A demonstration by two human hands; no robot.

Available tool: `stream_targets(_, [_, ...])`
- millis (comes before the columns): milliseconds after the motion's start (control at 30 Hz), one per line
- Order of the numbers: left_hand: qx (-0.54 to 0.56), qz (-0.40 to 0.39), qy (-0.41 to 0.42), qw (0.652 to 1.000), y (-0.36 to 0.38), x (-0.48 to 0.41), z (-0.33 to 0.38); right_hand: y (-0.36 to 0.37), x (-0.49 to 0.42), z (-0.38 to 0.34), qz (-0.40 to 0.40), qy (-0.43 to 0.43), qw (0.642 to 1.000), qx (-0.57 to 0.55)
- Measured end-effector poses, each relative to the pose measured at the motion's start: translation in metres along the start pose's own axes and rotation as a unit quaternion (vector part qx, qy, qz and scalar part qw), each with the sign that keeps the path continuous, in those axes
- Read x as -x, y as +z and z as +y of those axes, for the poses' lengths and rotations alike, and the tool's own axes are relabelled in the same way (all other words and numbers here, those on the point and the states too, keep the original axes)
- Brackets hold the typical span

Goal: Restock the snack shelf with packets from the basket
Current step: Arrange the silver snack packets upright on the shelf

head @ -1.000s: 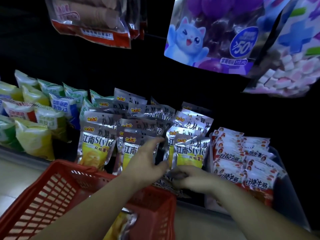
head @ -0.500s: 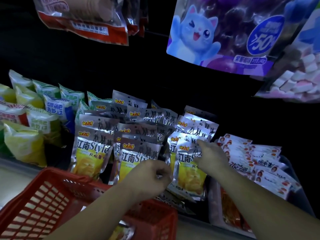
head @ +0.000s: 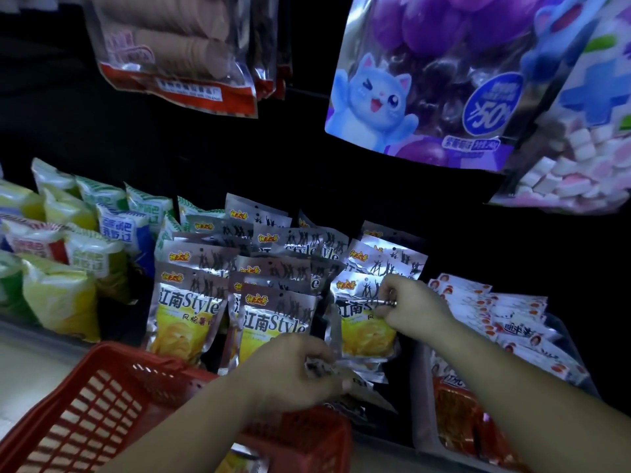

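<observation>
Closest in, the red basket (head: 85, 414) sits at lower left, just before the shelf edge. Over its far rim the left hand (head: 293, 373) is curled tight round the crumpled top of a low packet (head: 362, 387), which trails off to the right of the fist, lying flat below the standing rows.

Further in and to the right, the right hand (head: 415, 307) pinches the upper right edge of the front packet (head: 367, 331) between thumb and fingers. The packet stands upright to the left of the grip, at the head of the right-hand row of silver packets (head: 191, 302).

Green and yellow packets (head: 61, 291) fill the shelf to the left, white-and-red packets (head: 495, 312) to the right. Overhead hang a purple bag (head: 426, 80) with a blue cat and a red-edged bag (head: 177, 52).
</observation>
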State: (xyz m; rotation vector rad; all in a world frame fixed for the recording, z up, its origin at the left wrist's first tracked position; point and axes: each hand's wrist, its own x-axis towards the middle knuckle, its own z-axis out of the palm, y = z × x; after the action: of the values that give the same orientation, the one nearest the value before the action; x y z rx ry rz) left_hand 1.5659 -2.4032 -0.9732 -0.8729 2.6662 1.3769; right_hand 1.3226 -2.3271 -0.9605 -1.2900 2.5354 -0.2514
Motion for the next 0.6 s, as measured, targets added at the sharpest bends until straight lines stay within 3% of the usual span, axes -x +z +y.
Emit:
stream_targets(200, [-0.04, 0.122, 0.004, 0.992, -0.025, 0.023, 0.017, -0.054, 0.035, -0.029, 0.03, -0.035, 0.999, -0.029])
stream_targets(333, [0.115, 0.216, 0.012, 0.969, -0.054, 0.052, 0.045, -0.109, 0.078, -0.058, 0.058, -0.116, 0.99, -0.063])
stream_targets(433, [0.22, 0.23, 0.035, 0.947, -0.078, 0.08, 0.063, -0.142, 0.118, -0.082, 0.048, -0.166, 0.968, -0.181])
stream_targets(533, [0.264, 0.237, 0.038, 0.934, -0.092, 0.122, 0.076, -0.153, 0.159, -0.106, 0.013, -0.172, 0.937, -0.305])
stream_targets(600, [0.286, 0.261, 0.033, 0.921, -0.094, 0.152, 0.082, -0.15, 0.178, -0.117, -0.027, -0.146, 0.933, -0.328])
